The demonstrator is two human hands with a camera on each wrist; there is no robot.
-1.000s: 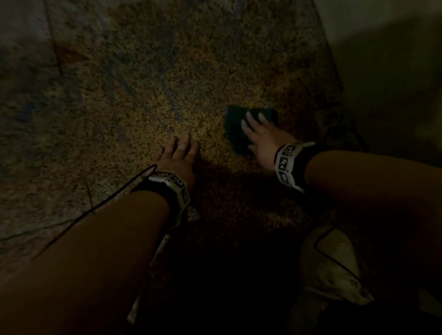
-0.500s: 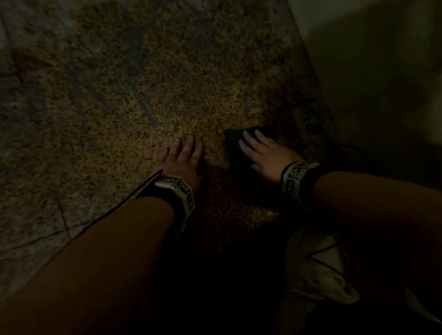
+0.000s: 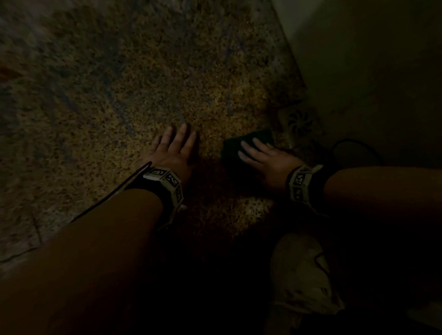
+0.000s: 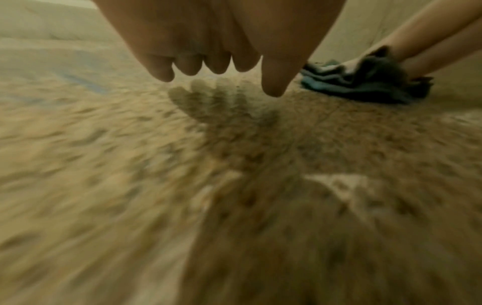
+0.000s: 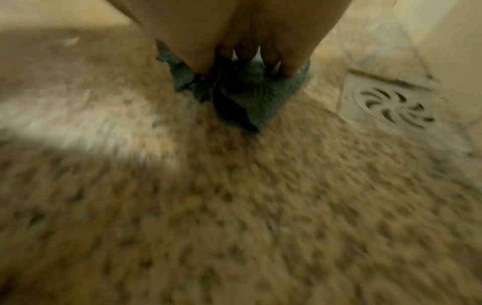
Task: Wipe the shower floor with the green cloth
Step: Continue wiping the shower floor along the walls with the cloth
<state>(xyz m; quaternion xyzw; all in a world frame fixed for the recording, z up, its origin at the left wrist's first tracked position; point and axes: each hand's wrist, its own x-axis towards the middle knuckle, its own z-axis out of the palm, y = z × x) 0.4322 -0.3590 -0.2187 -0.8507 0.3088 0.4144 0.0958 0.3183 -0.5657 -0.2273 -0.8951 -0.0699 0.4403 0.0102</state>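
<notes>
- On the floor (image 3: 137,89), near the right wall and just beside the drain: the cloth (image 3: 233,147), dark green, bunched into folds and lying flat under the right hand.
- Right hand (image 3: 263,157): fingers (image 3: 249,146) straight and spread across the top of the cloth, palm pressing it down; nothing is pinched or curled round (the right wrist view shows the fingertips bearing on the fabric, with a corner of cloth poking out toward the camera).
- Left hand (image 3: 173,150): open, fingers extended and close together, holding nothing. It sits low over bare floor just left of the cloth, apart from it; the left wrist view shows its shadow under the fingertips, so whether it touches the stone cannot be told.
- Drain (image 5: 391,105): a square plate with swirl slots, in the corner where floor meets wall (image 3: 376,54), close to the cloth but clear of it.
- Step in hand (judged): mid-wipe, the right hand working the zone beside the drain while the left props the body.
- Next move (judged): keep flat, even palm pressure and slide the cloth across the unwiped speckled stone; the folds could roll up or catch at the drain's edge, so lead with the fingers and steer round it.
</notes>
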